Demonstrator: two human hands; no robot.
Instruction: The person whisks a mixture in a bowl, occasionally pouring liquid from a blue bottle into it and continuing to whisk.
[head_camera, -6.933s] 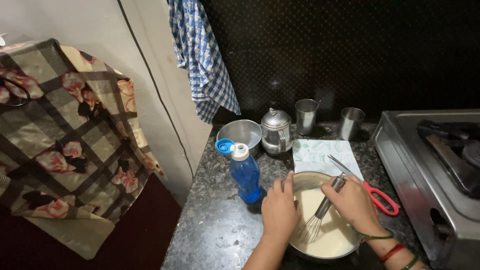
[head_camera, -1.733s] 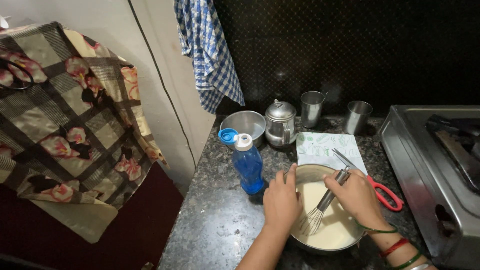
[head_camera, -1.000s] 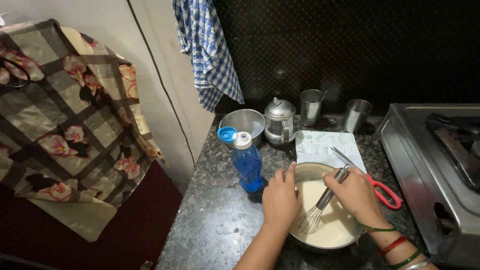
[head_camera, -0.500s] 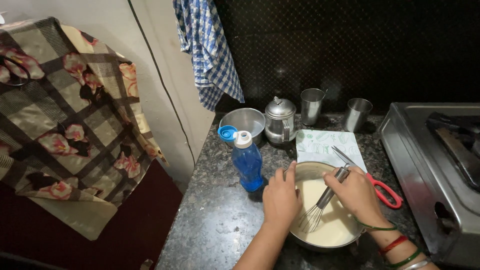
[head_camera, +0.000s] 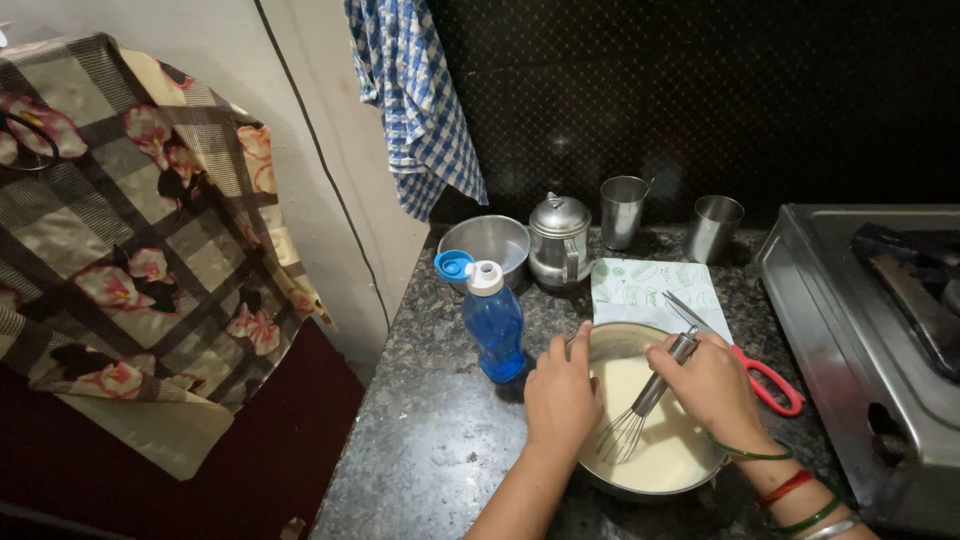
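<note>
Head view, looking down at a dark speckled stone counter (head_camera: 440, 440). Left hand (head_camera: 562, 392) grips the near-left rim of a round steel bowl of pale batter (head_camera: 655, 455), fingers curled over the edge. Right hand (head_camera: 710, 385) has its fingers wrapped round the handle of a metal wire whisk (head_camera: 640, 415), wires dipped in the batter. Bowl sits centre-right on the counter, just beside a blue plastic bottle w/ white cap (head_camera: 493, 325); red-handled scissors (head_camera: 765, 380) lie behind the right hand. To whisk well: prob. keep the rim pinned so the bowl can't spin, wires low, strokes clear of the bottle.
</note>
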